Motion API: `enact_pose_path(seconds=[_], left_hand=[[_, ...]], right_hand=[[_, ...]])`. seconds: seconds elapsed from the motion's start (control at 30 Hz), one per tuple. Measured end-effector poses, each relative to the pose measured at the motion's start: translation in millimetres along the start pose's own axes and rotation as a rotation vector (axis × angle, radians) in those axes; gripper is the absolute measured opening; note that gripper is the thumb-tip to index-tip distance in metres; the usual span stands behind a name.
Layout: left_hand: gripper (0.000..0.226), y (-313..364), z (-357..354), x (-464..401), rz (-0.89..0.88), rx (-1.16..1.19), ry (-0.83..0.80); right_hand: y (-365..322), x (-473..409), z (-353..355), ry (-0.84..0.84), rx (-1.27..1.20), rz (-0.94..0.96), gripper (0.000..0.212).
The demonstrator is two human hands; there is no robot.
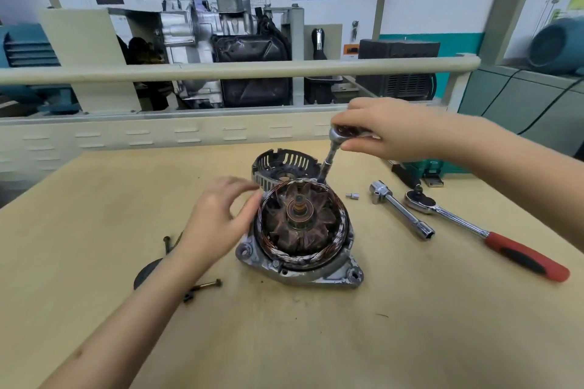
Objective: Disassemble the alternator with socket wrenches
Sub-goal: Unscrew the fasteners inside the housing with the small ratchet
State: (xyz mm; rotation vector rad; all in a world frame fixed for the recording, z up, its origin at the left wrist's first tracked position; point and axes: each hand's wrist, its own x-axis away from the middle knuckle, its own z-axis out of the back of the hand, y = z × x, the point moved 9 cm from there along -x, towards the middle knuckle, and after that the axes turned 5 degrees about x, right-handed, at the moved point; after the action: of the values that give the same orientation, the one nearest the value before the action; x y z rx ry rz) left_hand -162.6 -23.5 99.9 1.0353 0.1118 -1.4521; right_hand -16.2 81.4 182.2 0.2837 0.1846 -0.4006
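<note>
Alternator (300, 230) between your hands.
Your left hand (218, 218), fingers relaxed, touches its left rim; your right hand (388, 129) grips a socket wrench (331, 151) planted at its far edge.

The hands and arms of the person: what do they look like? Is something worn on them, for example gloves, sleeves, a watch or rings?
Both are bare. The left hand and the right hand have no gloves, and no ring shows on the fingers in view. Both forearms are uncovered up to the edge of the picture: no sleeve, watch or bracelet can be seen. No markings show on them.
</note>
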Motion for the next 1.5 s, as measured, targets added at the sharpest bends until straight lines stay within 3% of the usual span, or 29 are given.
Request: enact_pose_path(seconds=[0.17, 0.27, 0.4, 0.47, 0.57, 0.63, 0.7, 0.77, 0.83, 0.97, 1.13, 1.5], left_hand=[[0.035, 16.8, -55.2, -60.4, 0.118, 0.264, -0.365], [0.023, 34.5, -78.3, -73.2, 0.061, 0.367, -0.473], [0.014, 36.5, -80.1, -80.0, 0.006, 0.374, -0.411], [0.007, 35.4, -77.3, -80.3, -0.027, 0.318, -0.345], [0.012, 44.3, -73.8, -78.2, -0.108, 0.300, -0.280], [0.023, 43.5, -73.6, -77.4, -0.115, 0.304, -0.274], [0.027, 40.9, -72.7, -77.3, -0.081, 0.338, -0.297], [0.004, 35.4, -78.4, -75.0, -0.026, 0.379, -0.370], [0.034, 25.4, -88.2, -71.8, 0.015, 0.256, -0.438], [0.044, -1.8, -109.3, -60.9, 0.222, 0.170, -0.568], [0.050, -5.0, -108.8, -63.4, 0.229, 0.212, -0.537], [0.055, -15.5, -97.5, -55.7, 0.320, 0.307, -0.480]], right_hand=[[-12.0, -14.5, 7.2, -0.118, 0.061, 0.125, 0.020], [-15.5, -18.8, 7.5, -0.139, 0.081, 0.165, 0.017], [-20.2, -20.3, 8.6, -0.131, 0.130, 0.162, 0.021], [-20.5, -19.9, 8.7, -0.066, 0.237, 0.070, 0.030], [-23.6, -14.7, 9.4, 0.035, 0.309, -0.103, 0.037], [-25.7, -14.1, 6.5, 0.020, 0.272, -0.111, 0.037], [-23.8, -16.8, 3.7, -0.043, 0.217, -0.080, 0.033], [-20.2, -19.4, 1.5, -0.095, 0.141, -0.078, 0.028], [-18.3, -20.5, -1.2, -0.097, 0.051, -0.090, 0.024], [-20.2, -18.6, -5.3, 0.015, -0.060, -0.092, 0.024], [-15.3, -21.7, -5.1, 0.072, -0.042, -0.069, 0.038], [-30.2, -41.6, 3.5, 0.118, -0.057, 0.109, 0.035]])
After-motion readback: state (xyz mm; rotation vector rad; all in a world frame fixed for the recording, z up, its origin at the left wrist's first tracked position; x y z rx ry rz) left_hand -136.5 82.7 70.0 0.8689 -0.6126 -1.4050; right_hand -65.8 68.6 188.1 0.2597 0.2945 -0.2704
